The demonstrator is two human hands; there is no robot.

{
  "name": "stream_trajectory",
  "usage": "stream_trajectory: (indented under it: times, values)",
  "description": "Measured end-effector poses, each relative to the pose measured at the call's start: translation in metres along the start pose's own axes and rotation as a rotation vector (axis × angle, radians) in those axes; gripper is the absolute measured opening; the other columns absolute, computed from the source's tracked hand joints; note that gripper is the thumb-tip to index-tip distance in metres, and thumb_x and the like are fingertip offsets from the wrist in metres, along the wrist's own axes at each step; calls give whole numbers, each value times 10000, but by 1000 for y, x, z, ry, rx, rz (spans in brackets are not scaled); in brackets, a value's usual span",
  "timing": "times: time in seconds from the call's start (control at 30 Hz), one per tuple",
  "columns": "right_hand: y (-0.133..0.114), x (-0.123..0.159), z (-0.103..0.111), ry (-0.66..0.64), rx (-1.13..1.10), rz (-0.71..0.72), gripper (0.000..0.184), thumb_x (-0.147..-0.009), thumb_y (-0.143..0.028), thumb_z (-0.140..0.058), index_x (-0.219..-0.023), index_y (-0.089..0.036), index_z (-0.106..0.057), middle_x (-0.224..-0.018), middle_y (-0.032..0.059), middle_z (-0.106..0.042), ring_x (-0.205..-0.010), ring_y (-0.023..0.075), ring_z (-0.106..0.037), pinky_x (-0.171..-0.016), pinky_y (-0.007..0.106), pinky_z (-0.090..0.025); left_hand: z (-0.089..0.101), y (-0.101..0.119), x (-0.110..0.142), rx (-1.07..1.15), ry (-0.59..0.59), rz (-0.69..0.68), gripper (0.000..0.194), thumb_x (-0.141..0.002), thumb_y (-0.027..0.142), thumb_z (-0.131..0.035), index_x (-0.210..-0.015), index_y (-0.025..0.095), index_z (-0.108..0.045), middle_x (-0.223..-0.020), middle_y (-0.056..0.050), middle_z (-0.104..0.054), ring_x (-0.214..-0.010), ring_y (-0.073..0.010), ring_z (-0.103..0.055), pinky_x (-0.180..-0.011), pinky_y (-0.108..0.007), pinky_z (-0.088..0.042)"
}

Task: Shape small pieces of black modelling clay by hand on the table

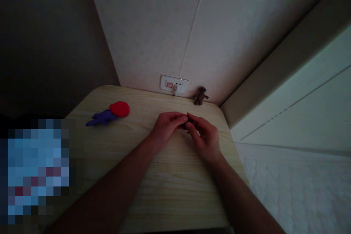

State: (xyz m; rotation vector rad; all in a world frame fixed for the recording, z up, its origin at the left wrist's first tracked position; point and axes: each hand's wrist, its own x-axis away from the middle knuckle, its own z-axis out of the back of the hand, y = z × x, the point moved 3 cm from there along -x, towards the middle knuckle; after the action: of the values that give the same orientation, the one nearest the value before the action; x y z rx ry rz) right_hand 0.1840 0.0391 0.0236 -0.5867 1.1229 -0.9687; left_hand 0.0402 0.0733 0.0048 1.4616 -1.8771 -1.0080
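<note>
My left hand and my right hand meet over the middle of a light wooden table. Their fingertips are pinched together on a small dark lump held between them, most of it hidden by the fingers. Both forearms reach in from the near edge. To the left of the hands lie a flat red disc and a purple modelled shape touching it, both looking like clay.
A small brown figure stands at the table's back edge against the wall. A white wall socket with a plug sits just left of it. A white surface lies to the right of the table. A blurred patch covers the lower left.
</note>
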Motion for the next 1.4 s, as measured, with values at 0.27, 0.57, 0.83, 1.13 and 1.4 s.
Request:
stream_trajectory:
  times: [0.27,0.57,0.83,1.13,1.4]
  values:
    - [3,-2,1,42,-119,-129,279,-904,-359,-727,-1140,-216,-767,-998,80,-784,-750,156,-689,-650,285,-577,1,-2,0,-29,-30,-1,237,-698,310,-870,-854,138,-821,-831,-79,-792,-779,-176,-713,-824,-316,-544]
    - [-2,-3,-2,50,-193,-170,333,-900,-363,-724,-1194,-207,-739,-940,55,-767,-683,124,-649,-597,253,-544,3,-3,-2,-55,12,-54,289,-690,289,-882,-939,153,-828,-921,-93,-813,-816,-190,-728,-818,-323,-552]
    - [0,0,0,94,-92,-127,338,-917,-343,-707,-1231,-219,-735,-996,77,-780,-715,147,-684,-603,276,-566,2,-3,-1,-9,68,-35,336,-654,269,-905,-963,165,-826,-934,-84,-816,-827,-189,-734,-854,-342,-552]
    - [-1,-2,-2,53,-134,-152,305,-903,-362,-722,-1152,-187,-748,-855,54,-751,-618,119,-621,-545,247,-519,4,-4,-1,-7,77,-34,343,-654,262,-904,-970,154,-822,-935,-93,-811,-834,-194,-732,-857,-349,-547]
    - [0,0,0,6,24,-66,369,-940,-368,-677,-1274,-215,-715,-936,71,-750,-687,138,-628,-605,272,-550,0,0,0,-17,51,-26,280,-663,273,-889,-899,135,-828,-889,-97,-805,-836,-199,-724,-875,-346,-547]
